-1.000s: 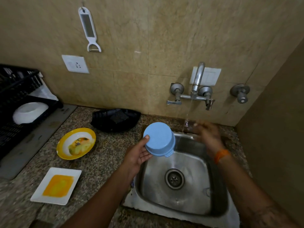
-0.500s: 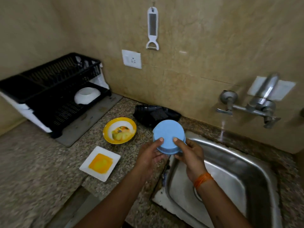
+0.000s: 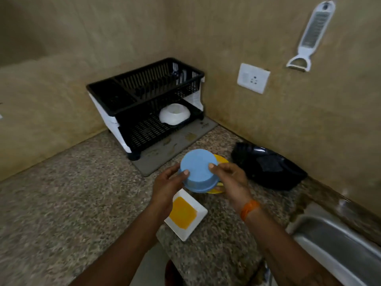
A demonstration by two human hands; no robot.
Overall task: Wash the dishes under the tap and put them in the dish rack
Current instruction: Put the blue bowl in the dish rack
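A light blue bowl is held upside down over the counter, its base facing me. My left hand grips its left side, thumb on the base. My right hand grips the right side the same way. The black two-tier dish rack stands in the far corner with a white bowl upside down on its lower shelf. Under the blue bowl a yellow plate is mostly hidden. A white square plate with orange residue lies near my left wrist.
A grey drying mat lies under the rack. A black tray sits by the back wall. The steel sink edge shows at lower right. A socket and a hanging peeler are on the wall.
The bowl left the tap and sink and moved left over the counter toward the rack. My right hand joined the left on it. My view swung left; the tap is out of sight.
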